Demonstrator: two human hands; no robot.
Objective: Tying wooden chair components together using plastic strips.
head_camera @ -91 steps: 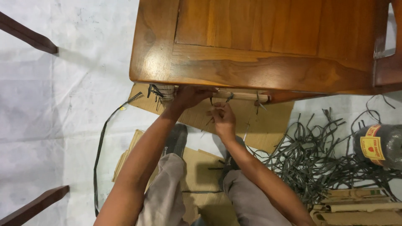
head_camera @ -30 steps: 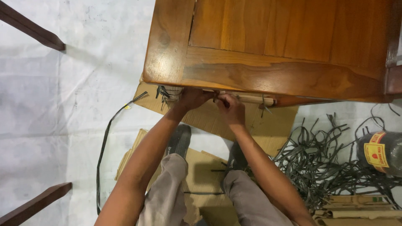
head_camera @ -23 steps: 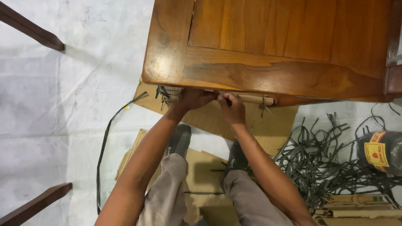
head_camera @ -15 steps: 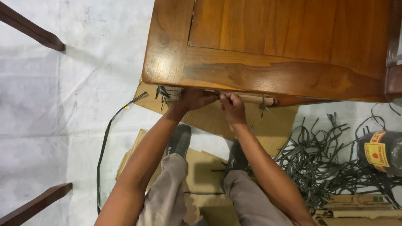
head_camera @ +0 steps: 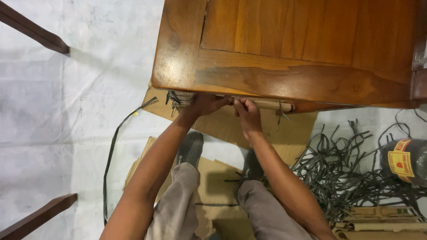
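Observation:
A brown wooden table top [head_camera: 284, 49] fills the upper right. Just under its near edge runs a pale rail wrapped in cardboard [head_camera: 269, 105], tied with dark plastic straps. My left hand [head_camera: 202, 104] presses on the wrapped rail near the table's left leg, where strap ends [head_camera: 172, 98] stick out. My right hand [head_camera: 247, 114] is beside it, fingers pinched on a dark strap at the rail. The table edge hides the fingertips of both hands.
Flat cardboard sheets [head_camera: 284, 133] lie under my legs and feet. A heap of dark strap offcuts [head_camera: 342, 173] lies at the right, with a dark roll bearing a yellow and red label [head_camera: 407, 160]. One long strap [head_camera: 111, 151] curves over the white floor cover. Dark wooden furniture legs [head_camera: 35, 31] stand left.
Three seconds ago my right hand was lower, away from the rail; it has moved up against the rail beside my left hand. The view has shifted slightly.

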